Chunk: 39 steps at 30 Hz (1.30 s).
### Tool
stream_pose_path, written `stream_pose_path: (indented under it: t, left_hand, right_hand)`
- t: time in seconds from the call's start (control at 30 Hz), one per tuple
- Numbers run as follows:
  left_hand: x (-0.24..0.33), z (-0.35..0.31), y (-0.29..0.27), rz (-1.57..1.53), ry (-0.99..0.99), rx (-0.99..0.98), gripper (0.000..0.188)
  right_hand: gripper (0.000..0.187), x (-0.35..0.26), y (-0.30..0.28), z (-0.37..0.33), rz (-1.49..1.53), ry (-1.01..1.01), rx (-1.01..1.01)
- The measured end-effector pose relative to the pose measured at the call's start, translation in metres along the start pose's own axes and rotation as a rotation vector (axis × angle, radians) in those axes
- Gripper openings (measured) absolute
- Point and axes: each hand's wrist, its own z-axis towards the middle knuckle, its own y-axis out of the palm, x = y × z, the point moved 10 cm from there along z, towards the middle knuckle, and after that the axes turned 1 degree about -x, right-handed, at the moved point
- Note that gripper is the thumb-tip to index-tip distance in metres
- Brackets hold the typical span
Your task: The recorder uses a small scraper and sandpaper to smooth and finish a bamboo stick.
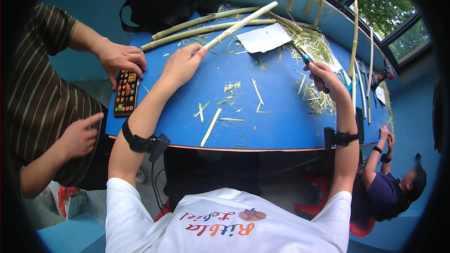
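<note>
My left hand (182,67) is closed around the near end of a pale, peeled bamboo-like stick (243,24), which slants up and to the right over the table. In my right hand (326,78) is a knife (306,59) with a teal-and-black handle. Its narrow blade points away to the upper left, beside a sheet of white paper (265,38), and the tip is hard to make out. Knife and stick are apart. Two longer green-yellow stalks (187,33) lie behind the stick, among peeled shavings.
The blue table (183,117) carries scattered slivers and a heap of shavings (321,96) at right. A co-worker's hand (123,59) touches a phone (125,91) at left. A black bag (161,2) stands behind; upright stalks (355,42) and a drill (388,72) are at far right.
</note>
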Motion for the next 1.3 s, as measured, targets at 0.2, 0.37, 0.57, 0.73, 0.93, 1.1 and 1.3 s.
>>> stream_pose_path:
  t: [0.2, 0.37, 0.57, 0.73, 0.93, 1.1, 1.3]
  left_hand:
    - [0.011, -0.001, 0.018, -0.566, -0.060, -0.074, 0.035]
    - [0.006, -0.008, 0.030, -0.891, -0.200, -0.278, 0.032]
    - [0.018, -0.015, 0.043, -1.220, -0.236, -0.313, 0.030]
    - [0.014, -0.011, 0.051, -1.290, -0.238, -0.480, 0.030]
    - [0.018, -0.010, 0.064, -1.235, -0.337, -0.384, 0.034]
    - [0.032, -0.023, 0.072, -1.316, -0.359, -0.504, 0.036]
    - [0.037, -0.022, 0.059, -1.251, -0.283, -0.408, 0.035]
  right_hand:
    - [0.031, -0.015, -0.009, -0.006, 0.082, -0.148, 0.333]
    - [0.027, -0.067, 0.033, 0.002, 0.034, -0.411, 0.142]
    - [0.026, -0.106, 0.047, 0.002, 1.875, -0.349, -0.518]
    - [0.045, -0.141, 0.125, 0.004, 1.158, -0.498, -0.669]
    - [0.037, -0.099, 0.149, 0.022, -0.083, -0.540, -0.194]
    - [0.040, -0.105, 0.151, 0.018, -0.260, -0.629, -0.102]
    - [0.035, -0.115, 0.145, 0.006, -0.378, -0.675, -0.020]
